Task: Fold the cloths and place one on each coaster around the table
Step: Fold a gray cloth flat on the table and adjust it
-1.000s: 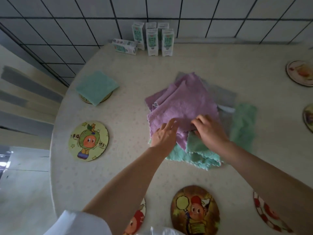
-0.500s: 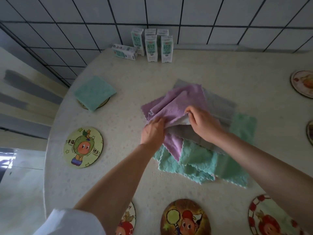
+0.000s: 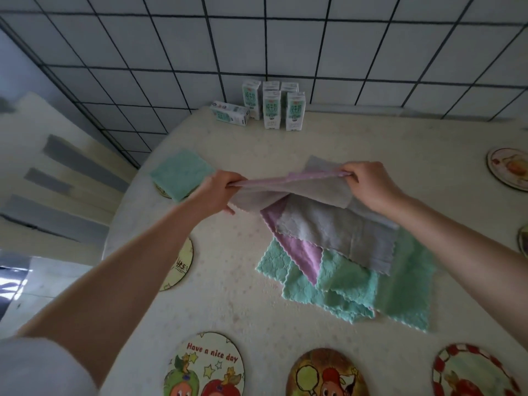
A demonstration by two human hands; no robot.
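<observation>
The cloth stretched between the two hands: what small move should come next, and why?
Probably bring the left hand across to the right hand, doubling the cloth in half. It is held stretched out by both ends of its top edge above the pile, while the green cloth on its coaster lies folded square.

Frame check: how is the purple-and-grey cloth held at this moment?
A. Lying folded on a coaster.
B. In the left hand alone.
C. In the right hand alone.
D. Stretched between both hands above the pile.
D: the left hand and the right hand each grip one end of the purple-and-grey cloth, which is pulled out between them above the pile of cloths.
</observation>
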